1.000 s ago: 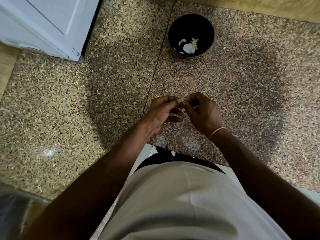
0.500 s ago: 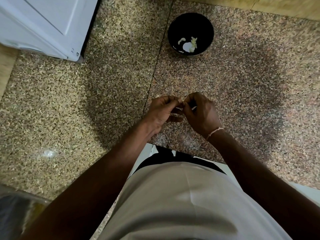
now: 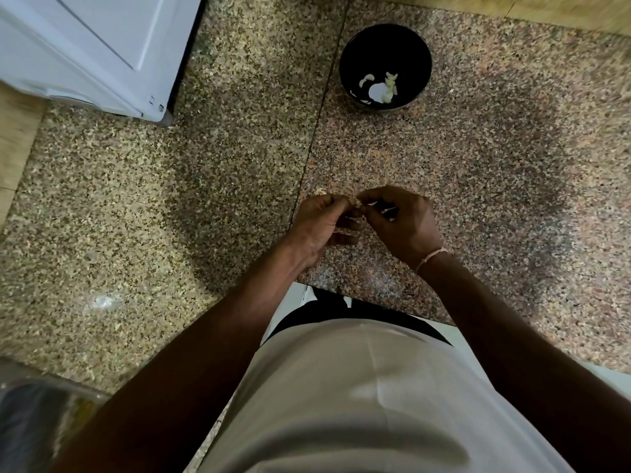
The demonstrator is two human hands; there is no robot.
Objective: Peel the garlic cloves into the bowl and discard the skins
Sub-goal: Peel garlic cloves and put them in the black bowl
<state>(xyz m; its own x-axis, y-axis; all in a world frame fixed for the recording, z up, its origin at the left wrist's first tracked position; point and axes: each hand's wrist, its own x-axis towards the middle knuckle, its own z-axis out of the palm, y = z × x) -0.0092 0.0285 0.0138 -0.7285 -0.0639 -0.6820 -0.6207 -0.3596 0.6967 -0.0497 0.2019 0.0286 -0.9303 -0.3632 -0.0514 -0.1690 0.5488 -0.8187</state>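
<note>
Garlic clove: pinched between the fingertips of both hands, above the granite counter. Left hand and right hand meet thumb to thumb, fingers curled around it. Clove mostly hidden; long axis cannot be told. Bowl sits straight ahead of the grip, well apart, a few peeled cloves inside. Judgement: peeling under way; neither hand clearly nearer the bowl. Skin scrap lies just beyond the left knuckles.
</note>
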